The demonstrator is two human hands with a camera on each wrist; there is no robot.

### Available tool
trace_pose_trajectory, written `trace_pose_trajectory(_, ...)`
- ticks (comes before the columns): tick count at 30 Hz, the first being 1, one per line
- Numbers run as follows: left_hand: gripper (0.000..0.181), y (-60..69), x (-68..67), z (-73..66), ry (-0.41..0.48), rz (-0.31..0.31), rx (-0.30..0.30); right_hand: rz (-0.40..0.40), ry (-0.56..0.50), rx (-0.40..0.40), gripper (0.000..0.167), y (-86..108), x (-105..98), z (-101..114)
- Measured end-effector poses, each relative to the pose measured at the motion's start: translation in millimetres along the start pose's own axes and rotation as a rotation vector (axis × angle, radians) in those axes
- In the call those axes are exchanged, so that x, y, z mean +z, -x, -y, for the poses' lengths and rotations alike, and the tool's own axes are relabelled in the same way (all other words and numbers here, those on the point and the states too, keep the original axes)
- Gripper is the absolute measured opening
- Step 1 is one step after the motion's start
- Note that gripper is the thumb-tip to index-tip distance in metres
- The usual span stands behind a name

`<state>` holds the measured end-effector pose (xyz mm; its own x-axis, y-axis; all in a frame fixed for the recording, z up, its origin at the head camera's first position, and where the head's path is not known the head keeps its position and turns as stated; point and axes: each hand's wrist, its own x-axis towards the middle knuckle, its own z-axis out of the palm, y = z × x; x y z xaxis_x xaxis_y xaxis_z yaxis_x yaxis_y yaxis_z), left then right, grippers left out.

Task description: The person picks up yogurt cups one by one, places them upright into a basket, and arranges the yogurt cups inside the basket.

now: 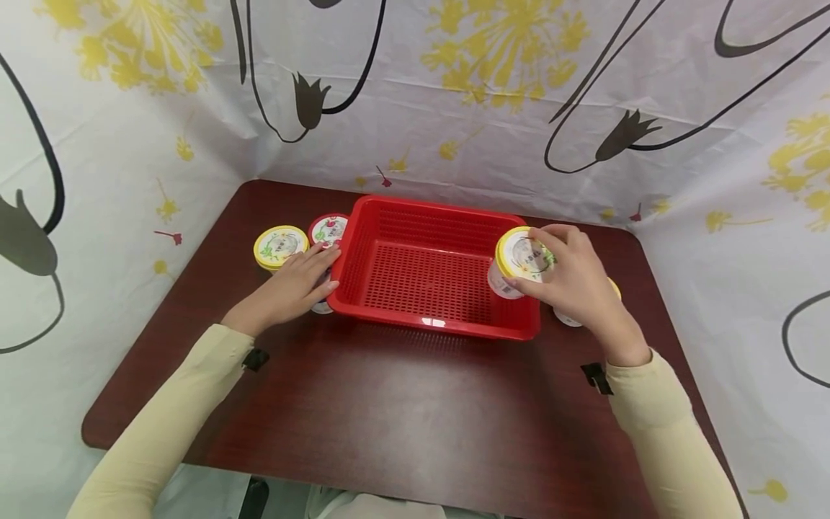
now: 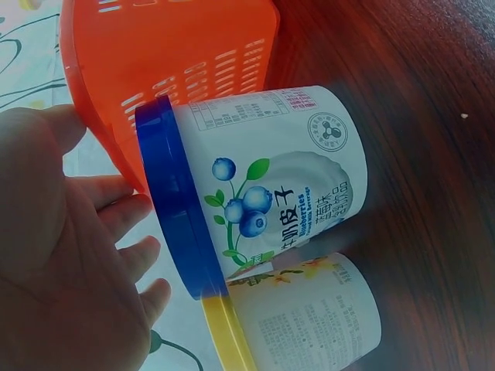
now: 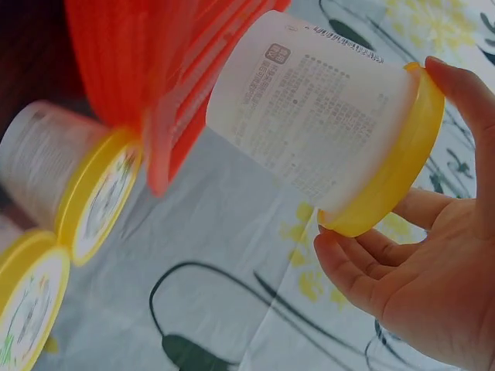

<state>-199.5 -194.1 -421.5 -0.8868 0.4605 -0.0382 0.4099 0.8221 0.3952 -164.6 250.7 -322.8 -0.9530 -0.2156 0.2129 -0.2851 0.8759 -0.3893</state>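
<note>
My right hand (image 1: 573, 277) grips a yellow-lidded white tub (image 3: 309, 116) by its lid, thumb and fingers on opposite sides of the rim. The tub is at the right end of a red plastic basket (image 1: 421, 285), tilted in the right wrist view. On the other side, my left hand (image 1: 285, 292) touches the basket's left rim, fingers extended and loosely spread. Just below that hand is a blue-lidded blueberry milk beverage tub (image 2: 263, 185), mostly hidden in the head view. Beside it stands another yellow-lidded tub (image 2: 305, 317).
A red-lidded tub (image 1: 328, 226) stands by the basket's back left corner. Two yellow-lidded tubs (image 3: 77, 178) stand right of the basket, partly behind my right hand in the head view. Patterned cloth (image 1: 415, 130) walls surround the dark wooden table (image 1: 389, 411).
</note>
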Motion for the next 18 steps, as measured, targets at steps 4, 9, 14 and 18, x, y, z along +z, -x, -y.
trace_pose_trajectory(4, 0.072, -0.6, 1.3, 0.1, 0.007, -0.001, 0.002, 0.021, -0.021, -0.033, 0.076, -2.9, 11.4, 5.7)
trace_pose_trajectory(9, 0.072, -0.9, 2.5, 0.2, 0.005, 0.001, 0.002, 0.063, -0.017, -0.052, 0.077, -2.1, 27.2, 5.7)
trace_pose_trajectory(14, 0.072, -1.0, 2.0, 0.5, 0.003, 0.008, 0.007, 0.108, 0.002, -0.053, 0.081, -2.4, 42.8, 2.3)
trace_pose_trajectory(18, 0.072, -0.8, 0.8, 1.0, -0.007, 0.016, 0.008, 0.152, -0.013, -0.049, 0.084, -4.8, 55.0, 3.5)
